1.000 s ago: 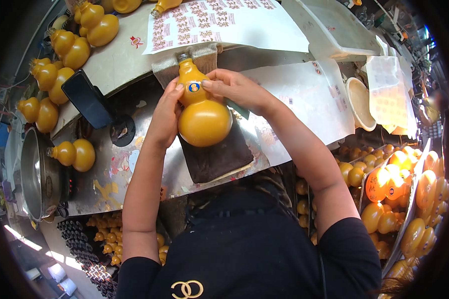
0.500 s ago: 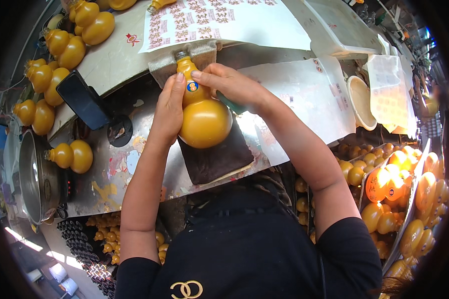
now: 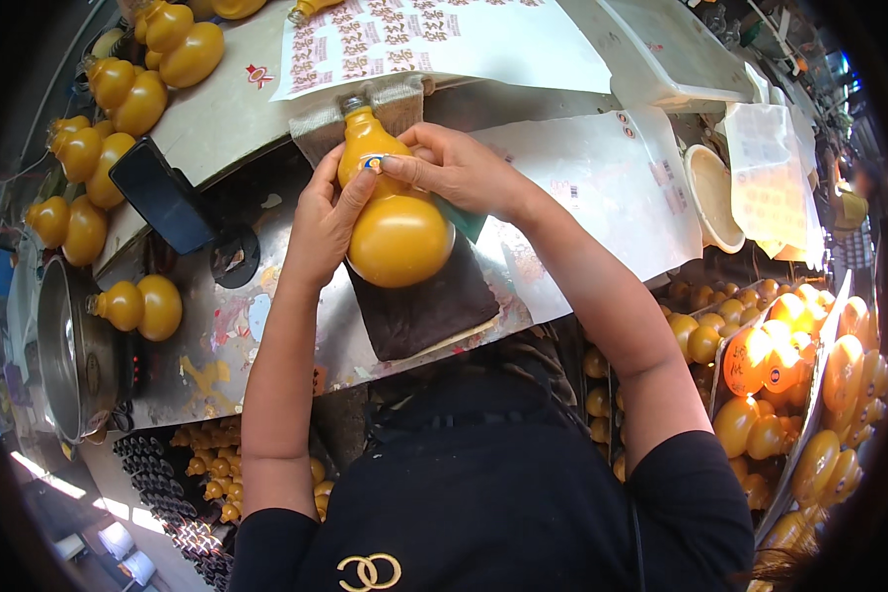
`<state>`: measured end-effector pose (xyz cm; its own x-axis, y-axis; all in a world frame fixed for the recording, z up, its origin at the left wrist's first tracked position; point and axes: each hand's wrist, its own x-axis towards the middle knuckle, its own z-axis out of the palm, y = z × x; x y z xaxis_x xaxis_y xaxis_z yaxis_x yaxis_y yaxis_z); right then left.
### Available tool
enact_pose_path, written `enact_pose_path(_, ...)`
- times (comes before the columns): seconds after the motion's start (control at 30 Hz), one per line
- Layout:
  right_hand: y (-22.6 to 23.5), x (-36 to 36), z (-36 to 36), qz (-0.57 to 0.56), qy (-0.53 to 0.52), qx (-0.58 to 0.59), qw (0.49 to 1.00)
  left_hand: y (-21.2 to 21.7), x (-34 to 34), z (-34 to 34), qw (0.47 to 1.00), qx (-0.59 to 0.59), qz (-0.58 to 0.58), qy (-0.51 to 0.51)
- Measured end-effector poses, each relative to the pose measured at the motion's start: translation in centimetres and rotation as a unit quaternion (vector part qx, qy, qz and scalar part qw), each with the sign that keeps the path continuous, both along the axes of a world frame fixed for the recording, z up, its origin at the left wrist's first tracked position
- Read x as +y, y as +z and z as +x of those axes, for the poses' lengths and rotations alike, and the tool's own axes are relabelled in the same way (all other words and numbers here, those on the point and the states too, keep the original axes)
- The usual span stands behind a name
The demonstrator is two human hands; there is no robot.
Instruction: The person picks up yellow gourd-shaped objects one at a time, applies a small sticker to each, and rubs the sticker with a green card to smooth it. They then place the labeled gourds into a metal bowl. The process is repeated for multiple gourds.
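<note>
Head view, left hand (image 3: 328,219): fingers closed round the left side of the bottle (image 3: 402,242); thumb at the lower edge of the sticker (image 3: 369,161)
Right hand (image 3: 464,176): thumb pressing the sticker; other fingers curled against the bottle's right side, their tips partly hidden
Bottle: yellow, gourd-shaped, between both hands; neck pointing away from the person, over the towel (image 3: 403,105); wider bulb above the dark pad (image 3: 424,314)
Green piece (image 3: 468,224): under the right hand, beside the wider bulb; whether the fingers grip it, I cannot tell
Left of the hands: phone (image 3: 163,197) on a stand; small gourd bottle (image 3: 153,306) beside the pan (image 3: 57,345)
Beyond and right: printed sheet (image 3: 513,49); translucent paper (image 3: 602,168); bowl (image 3: 712,202)
</note>
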<state>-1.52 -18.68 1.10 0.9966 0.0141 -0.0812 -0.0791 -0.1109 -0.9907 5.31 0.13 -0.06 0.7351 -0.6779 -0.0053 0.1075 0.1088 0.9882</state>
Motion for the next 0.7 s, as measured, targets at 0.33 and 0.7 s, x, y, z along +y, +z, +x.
enact_pose_path(0.33, 0.6, -1.1, -0.3, 0.16, 0.04, 0.068, 0.984, 1.2, 0.3, -0.1, 0.991, 0.122, -0.049, -0.034)
enact_pose_path(0.7, 1.0, -0.1, 0.9, 0.09, -0.012, 0.065, 0.994, 0.0, -0.3, -0.5, 0.994, 0.089, -0.058, -0.015)
